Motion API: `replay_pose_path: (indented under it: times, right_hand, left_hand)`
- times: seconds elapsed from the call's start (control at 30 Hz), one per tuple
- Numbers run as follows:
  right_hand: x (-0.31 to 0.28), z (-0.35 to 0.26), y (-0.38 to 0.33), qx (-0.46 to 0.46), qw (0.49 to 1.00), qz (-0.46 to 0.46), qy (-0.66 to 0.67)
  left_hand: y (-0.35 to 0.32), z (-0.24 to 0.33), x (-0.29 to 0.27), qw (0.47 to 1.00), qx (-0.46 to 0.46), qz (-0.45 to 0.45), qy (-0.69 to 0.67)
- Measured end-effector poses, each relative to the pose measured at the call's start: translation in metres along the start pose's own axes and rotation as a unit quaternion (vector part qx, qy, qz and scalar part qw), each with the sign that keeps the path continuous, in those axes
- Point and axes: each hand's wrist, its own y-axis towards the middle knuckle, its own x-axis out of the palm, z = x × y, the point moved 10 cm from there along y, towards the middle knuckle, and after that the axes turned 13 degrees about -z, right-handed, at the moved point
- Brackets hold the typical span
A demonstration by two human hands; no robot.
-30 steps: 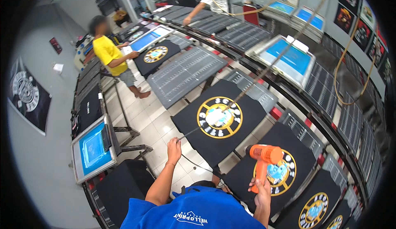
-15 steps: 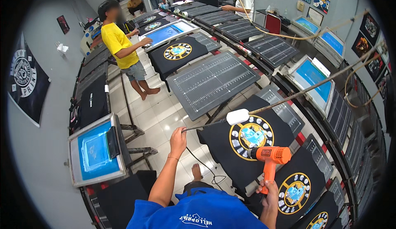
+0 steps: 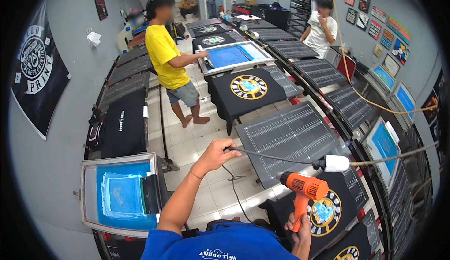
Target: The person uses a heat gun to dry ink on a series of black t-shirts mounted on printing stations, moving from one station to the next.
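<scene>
My left hand (image 3: 216,156) is closed around a thin black power cord (image 3: 274,158), lifted to about chest height. To the right, the cord meets a white plug connector (image 3: 336,163), and a rope-like line runs on from there. A loose length drops below my left hand toward the tiled floor. My right hand (image 3: 300,228) grips the handle of an orange heat gun (image 3: 305,187), its dark nozzle pointing left. Under the gun lies a black T-shirt (image 3: 286,213) on a board, with a round yellow, white and blue print (image 3: 325,213).
A bare grey printing board (image 3: 290,140) lies ahead, and a printed black shirt (image 3: 225,101) beyond it. At left rests a blue screen frame (image 3: 121,195) with a squeegee. A yellow-shirted person (image 3: 165,49) works at another screen (image 3: 227,57); one in white (image 3: 321,32) stands far right.
My view has moved forward along the boards, the cord and heat gun coming along in my hands. The yellow-shirted person's arm has shifted over the screen; the white-shirted person has raised a hand to the face.
</scene>
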Motion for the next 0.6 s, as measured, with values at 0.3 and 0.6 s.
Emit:
replay_pose_path:
  times: [0.3, 0.6]
  right_hand:
    - [0.059, 0.069, 0.198, 0.199, 0.97, -0.108, -0.09]
    - [0.121, 0.115, 0.41, 0.274, 0.917, -0.235, -0.17]
  left_hand:
    - [0.063, 0.099, -0.255, 0.911, 0.11, 0.292, 0.269]
    - [0.049, 0.211, -0.575, 0.685, 0.123, 0.553, 0.458]
